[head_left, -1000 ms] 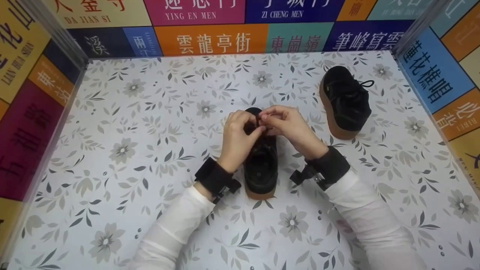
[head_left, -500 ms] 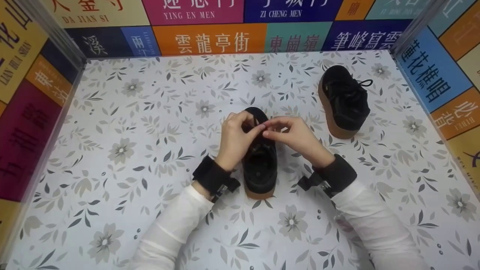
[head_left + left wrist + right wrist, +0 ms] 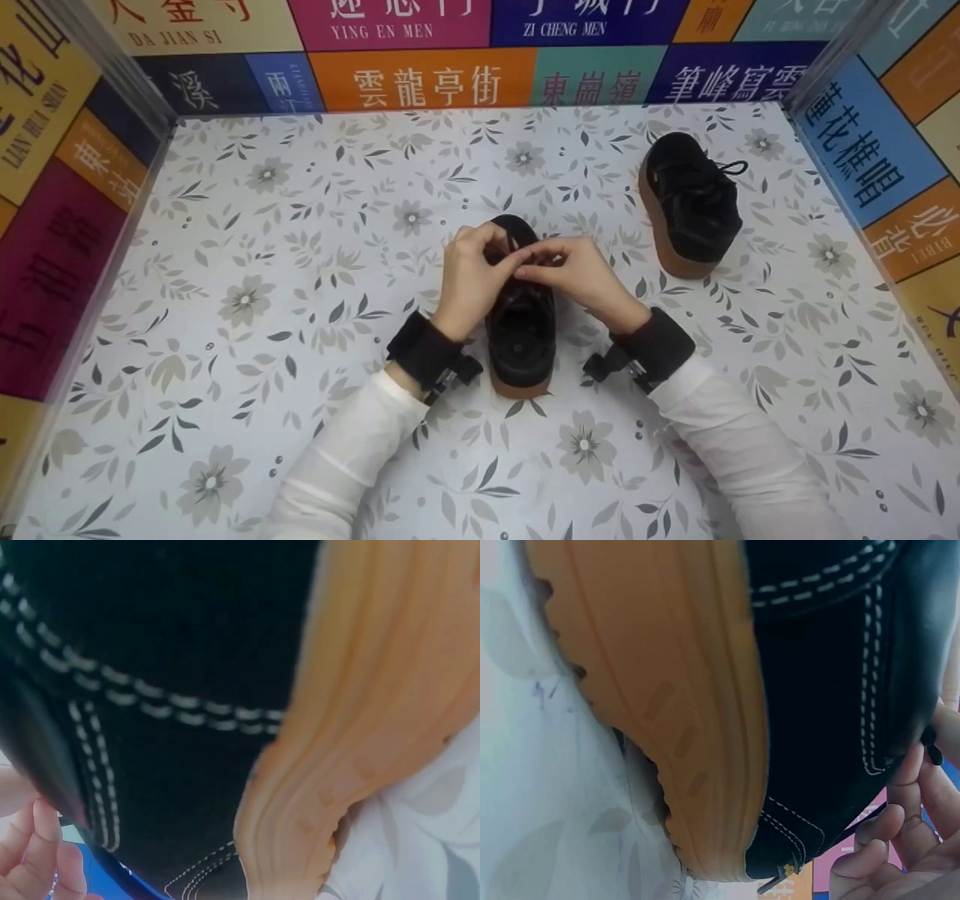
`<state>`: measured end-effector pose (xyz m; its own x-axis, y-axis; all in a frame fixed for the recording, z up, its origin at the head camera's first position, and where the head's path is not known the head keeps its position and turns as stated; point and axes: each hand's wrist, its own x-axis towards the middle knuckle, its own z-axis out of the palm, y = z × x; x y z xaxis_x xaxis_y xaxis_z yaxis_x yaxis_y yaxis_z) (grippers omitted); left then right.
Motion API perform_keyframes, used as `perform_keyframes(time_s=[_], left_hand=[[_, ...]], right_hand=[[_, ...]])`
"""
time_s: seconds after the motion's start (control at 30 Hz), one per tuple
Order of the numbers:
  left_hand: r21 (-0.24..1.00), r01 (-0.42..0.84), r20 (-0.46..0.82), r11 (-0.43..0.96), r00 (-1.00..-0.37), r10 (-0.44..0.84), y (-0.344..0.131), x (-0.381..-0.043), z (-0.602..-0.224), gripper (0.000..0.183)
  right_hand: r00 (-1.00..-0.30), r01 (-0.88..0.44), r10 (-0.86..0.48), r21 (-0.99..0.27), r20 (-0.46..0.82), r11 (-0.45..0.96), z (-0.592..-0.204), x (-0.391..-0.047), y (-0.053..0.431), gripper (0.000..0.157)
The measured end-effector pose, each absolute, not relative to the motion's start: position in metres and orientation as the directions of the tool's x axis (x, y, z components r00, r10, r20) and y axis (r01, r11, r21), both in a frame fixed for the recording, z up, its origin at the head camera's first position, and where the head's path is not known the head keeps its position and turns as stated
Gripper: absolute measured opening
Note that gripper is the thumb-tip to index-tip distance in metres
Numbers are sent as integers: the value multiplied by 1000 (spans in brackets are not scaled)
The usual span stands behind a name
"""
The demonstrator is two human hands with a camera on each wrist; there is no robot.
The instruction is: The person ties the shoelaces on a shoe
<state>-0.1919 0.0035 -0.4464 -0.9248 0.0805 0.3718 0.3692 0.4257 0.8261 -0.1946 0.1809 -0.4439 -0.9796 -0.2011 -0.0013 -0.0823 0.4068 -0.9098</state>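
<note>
A black low shoe [image 3: 520,349] with white stitching and a tan sole stands mid-table, toe toward the back wall. Over its front part, my left hand [image 3: 474,274] pinches the black shoelace between thumb and fingers. My right hand [image 3: 581,270] meets it from the other side, thumb and index finger also pinching lace, the fingertips of both hands close together. In the right wrist view, black lace [image 3: 930,746] shows at the fingers, beside the shoe's tan sole [image 3: 667,712]. The left wrist view shows the shoe's stitched side [image 3: 172,787], with fingers [image 3: 34,855] at the lower left.
A second black shoe [image 3: 694,206] with a tan sole and a lace loop stands at the back right. Colourful printed panels [image 3: 420,79] wall the table at back and sides. The table [image 3: 300,225] has a white floral cover.
The right hand moved slightly down from near the toe, swung out to the right, then came back in to the left hand's fingertips. The left hand and both shoes stayed nearly still.
</note>
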Motion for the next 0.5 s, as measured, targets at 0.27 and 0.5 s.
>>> perform_keyframes(time_s=[0.27, 0.5], left_hand=[[897, 295, 296, 328, -954, 48, 3, -191, -447, 18], [953, 219, 221, 210, -975, 14, 0, -189, -447, 17]], right_hand=[[-983, -41, -180, -937, -23, 346, -446, -193, 180, 24], [-984, -29, -179, -954, -26, 299, -446, -191, 180, 19]])
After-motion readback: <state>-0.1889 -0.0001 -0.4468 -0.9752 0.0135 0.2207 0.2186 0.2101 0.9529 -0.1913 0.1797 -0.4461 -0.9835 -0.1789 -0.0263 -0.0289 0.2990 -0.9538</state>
